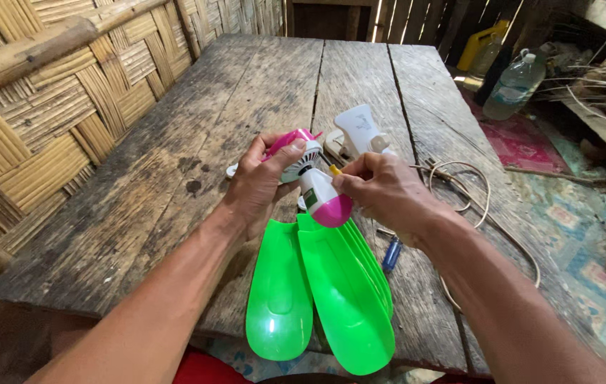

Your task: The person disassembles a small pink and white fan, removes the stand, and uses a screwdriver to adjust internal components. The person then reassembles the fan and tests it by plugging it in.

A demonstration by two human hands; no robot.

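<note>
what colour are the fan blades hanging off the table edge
Bright green blades, clearest in the head view.

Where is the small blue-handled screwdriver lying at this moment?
In the head view, the small blue-handled screwdriver lies on the weathered wooden plank table, just right of the bright green plastic fan blades and partly hidden under the right hand.

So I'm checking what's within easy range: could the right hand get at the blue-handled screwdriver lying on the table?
Probably yes. The blue-handled screwdriver lies on the wooden table just beneath the right hand, with nothing covering it. But that hand is now pinching a small yellow-tipped tool at the pink-and-white fan.
</note>
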